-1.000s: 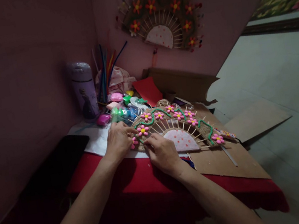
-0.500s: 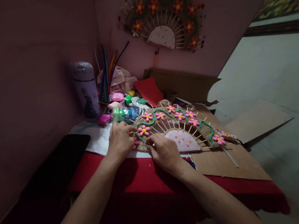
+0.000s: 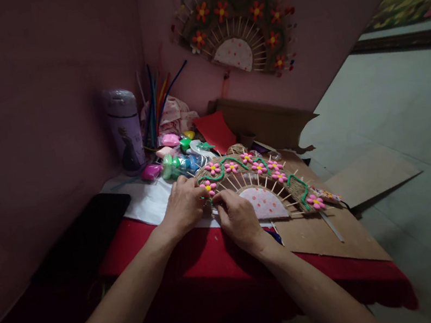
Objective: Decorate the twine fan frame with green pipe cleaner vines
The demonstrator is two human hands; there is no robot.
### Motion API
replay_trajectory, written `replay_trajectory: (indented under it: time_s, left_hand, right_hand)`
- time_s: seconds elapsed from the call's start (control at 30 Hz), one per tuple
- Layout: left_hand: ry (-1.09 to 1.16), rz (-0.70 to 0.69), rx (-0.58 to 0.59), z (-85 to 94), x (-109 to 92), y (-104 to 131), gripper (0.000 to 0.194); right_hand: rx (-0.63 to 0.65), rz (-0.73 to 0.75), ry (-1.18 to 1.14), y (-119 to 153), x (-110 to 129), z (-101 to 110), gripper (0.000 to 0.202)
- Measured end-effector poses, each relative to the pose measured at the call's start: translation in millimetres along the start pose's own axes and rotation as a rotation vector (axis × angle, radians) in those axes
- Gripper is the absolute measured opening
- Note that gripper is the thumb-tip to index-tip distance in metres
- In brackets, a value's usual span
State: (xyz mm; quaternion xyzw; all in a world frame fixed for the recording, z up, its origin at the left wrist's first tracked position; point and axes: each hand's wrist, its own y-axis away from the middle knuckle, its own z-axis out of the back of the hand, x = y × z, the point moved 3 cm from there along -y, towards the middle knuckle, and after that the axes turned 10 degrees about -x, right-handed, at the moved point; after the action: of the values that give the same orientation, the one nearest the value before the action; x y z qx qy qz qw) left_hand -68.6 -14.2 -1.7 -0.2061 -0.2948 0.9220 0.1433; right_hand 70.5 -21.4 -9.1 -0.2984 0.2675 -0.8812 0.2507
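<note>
A half-round fan-shaped craft [image 3: 295,188] wrapped in brown twine lies before me, with pink clay flowers [image 3: 231,167], a white spotted half circle [image 3: 262,202] and thin wooden sticks spreading out between. Wavy green pipe cleaner [image 3: 297,180] runs over the twine. At the fan's left end, my left hand [image 3: 185,202] has its fingers closed on the green pipe cleaner, beside a pink flower. My right hand [image 3: 238,219] pinches at the same strand, close to the left fingertips. The fingers hide most of that end of the strand.
Packets of coloured clay [image 3: 174,163] lie behind the fan, near a purple bottle [image 3: 126,132] and upright pipe cleaners [image 3: 156,105]. Cardboard [image 3: 328,239] and white paper [image 3: 144,209] cover parts of the red cloth [image 3: 165,258]. A similar fan [image 3: 238,25] hangs on the wall.
My left hand has moved right and slightly down, toward my right fingertips, and now covers the leftmost pink flower. My right hand stays almost in place.
</note>
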Motion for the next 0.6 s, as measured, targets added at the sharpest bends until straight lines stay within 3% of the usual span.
replay_trajectory:
  time_s: [0.33, 0.6]
  left_hand:
    - [0.045, 0.013, 0.033, 0.7, 1, -2, 0.017]
    - [0.091, -0.003, 0.077, 3.2, 0, -1, 0.025]
  right_hand:
    - [-0.02, -0.091, -0.124, -4, -2, -10, 0.022]
    - [-0.089, -0.213, -0.258, -10, 3, -11, 0.016]
